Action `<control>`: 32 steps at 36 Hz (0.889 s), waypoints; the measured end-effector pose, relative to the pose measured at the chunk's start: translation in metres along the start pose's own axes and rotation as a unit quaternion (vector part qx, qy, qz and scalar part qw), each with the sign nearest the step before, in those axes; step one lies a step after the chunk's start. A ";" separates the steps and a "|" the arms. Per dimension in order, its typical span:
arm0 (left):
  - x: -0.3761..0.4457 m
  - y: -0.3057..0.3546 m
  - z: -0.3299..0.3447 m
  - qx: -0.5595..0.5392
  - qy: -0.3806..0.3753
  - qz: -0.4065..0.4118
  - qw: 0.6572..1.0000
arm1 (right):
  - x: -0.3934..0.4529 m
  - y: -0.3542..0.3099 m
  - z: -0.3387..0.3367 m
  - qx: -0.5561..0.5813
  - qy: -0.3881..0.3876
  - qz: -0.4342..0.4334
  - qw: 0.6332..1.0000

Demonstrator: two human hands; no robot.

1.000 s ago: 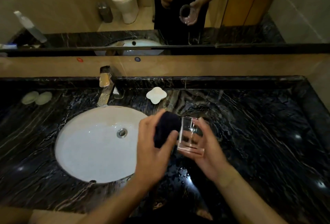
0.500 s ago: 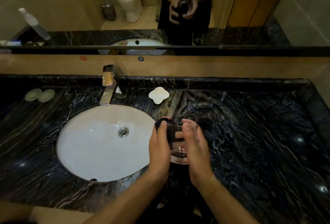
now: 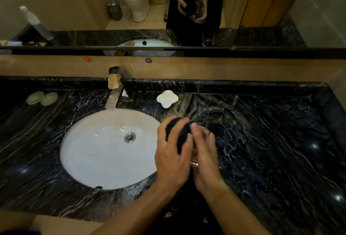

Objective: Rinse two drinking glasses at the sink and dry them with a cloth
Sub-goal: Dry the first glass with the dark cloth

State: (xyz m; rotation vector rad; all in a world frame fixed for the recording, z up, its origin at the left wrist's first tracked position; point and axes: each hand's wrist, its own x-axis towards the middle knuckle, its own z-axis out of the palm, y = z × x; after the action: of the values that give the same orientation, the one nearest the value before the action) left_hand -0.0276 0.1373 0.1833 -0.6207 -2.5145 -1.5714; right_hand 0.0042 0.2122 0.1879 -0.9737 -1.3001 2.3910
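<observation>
Above the counter, just right of the white sink [image 3: 89, 152], my two hands are together. My left hand [image 3: 171, 163] grips a dark cloth [image 3: 180, 133] bunched against a clear drinking glass [image 3: 194, 162]. My right hand [image 3: 206, 156] is curled round that glass and hides most of it; only its thick base shows between the hands. A second glass [image 3: 187, 116], faint against the dark marble, seems to stand just behind my hands.
A metal tap [image 3: 113, 88] stands behind the basin. A white clover-shaped dish [image 3: 167, 99] sits to its right and two pale round soaps [image 3: 42, 98] at the far left. The black marble counter [image 3: 271, 150] is wet. A mirror runs above the backsplash.
My hands have come together: the left hand brought the cloth against the glass, which was held apart and plainly visible a second ago. Both hands now cover most of it.
</observation>
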 end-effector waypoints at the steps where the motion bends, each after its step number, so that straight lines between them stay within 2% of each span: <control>1: -0.004 -0.001 0.000 0.009 -0.005 0.028 1.000 | 0.004 -0.001 0.001 0.029 0.018 0.006 0.999; 4: -0.018 -0.006 0.000 0.015 -0.014 0.094 0.995 | 0.013 -0.011 0.000 0.054 0.053 0.031 0.997; 8: -0.025 -0.013 0.000 0.069 -0.005 0.208 0.976 | 0.015 -0.011 -0.006 0.066 0.020 0.087 0.994; 10: -0.023 -0.013 0.001 0.070 -0.001 0.209 0.975 | 0.013 -0.004 -0.007 0.065 0.002 0.093 0.994; 13: -0.016 -0.004 0.001 -0.003 0.011 0.100 0.995 | 0.009 0.001 -0.010 0.057 -0.055 0.080 0.994; 16: -0.003 0.006 -0.005 -0.083 0.029 -0.009 0.996 | 0.008 -0.002 -0.015 0.036 -0.102 0.076 0.991; 20: 0.018 0.007 -0.009 -0.230 0.036 -0.173 0.957 | 0.010 -0.001 -0.018 -0.017 -0.101 0.059 0.993; 22: 0.023 0.005 -0.008 -0.232 0.035 -0.198 0.952 | 0.010 -0.001 -0.016 -0.063 -0.090 0.033 0.993; 24: 0.023 0.003 -0.007 -0.172 0.037 -0.173 0.969 | 0.012 -0.005 -0.014 -0.094 -0.076 0.015 0.993; 28: 0.015 -0.002 -0.004 -0.030 -0.009 -0.082 0.996 | 0.010 -0.005 -0.009 -0.122 -0.103 0.035 0.986; 32: -0.001 -0.004 -0.001 -0.002 -0.046 -0.004 0.999 | 0.012 0.003 -0.013 -0.054 -0.058 0.022 0.997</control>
State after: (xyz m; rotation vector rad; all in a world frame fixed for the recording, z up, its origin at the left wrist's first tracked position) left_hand -0.0283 0.1349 0.1804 -0.6985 -2.5839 -1.5851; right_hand 0.0044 0.2245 0.1751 -0.9131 -1.4782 2.4665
